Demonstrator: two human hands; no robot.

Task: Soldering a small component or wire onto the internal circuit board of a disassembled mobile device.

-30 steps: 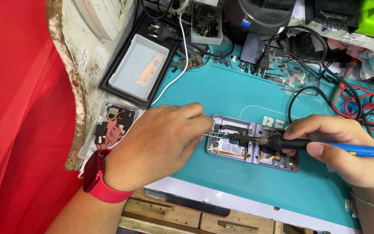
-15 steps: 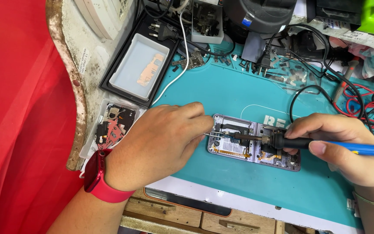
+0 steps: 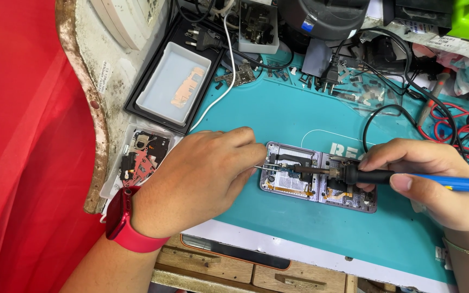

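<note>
One opened phone point(image 3: 318, 176), flat on teal mat point(image 3: 299, 116), circuitry exposed, soldering iron point(image 3: 408, 178) over it

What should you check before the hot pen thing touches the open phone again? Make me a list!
1. Right hand grips the soldering iron by its handle, away from the metal tip: ok.
2. Left hand holds a thin tool at the opened phone: ok.
3. Phone lies flat on the teal mat: ok.
4. Fingers clear of the tip: ok.
5. Iron hot enough: cannot tell.
6. Black cable lies off the phone: ok.
</note>
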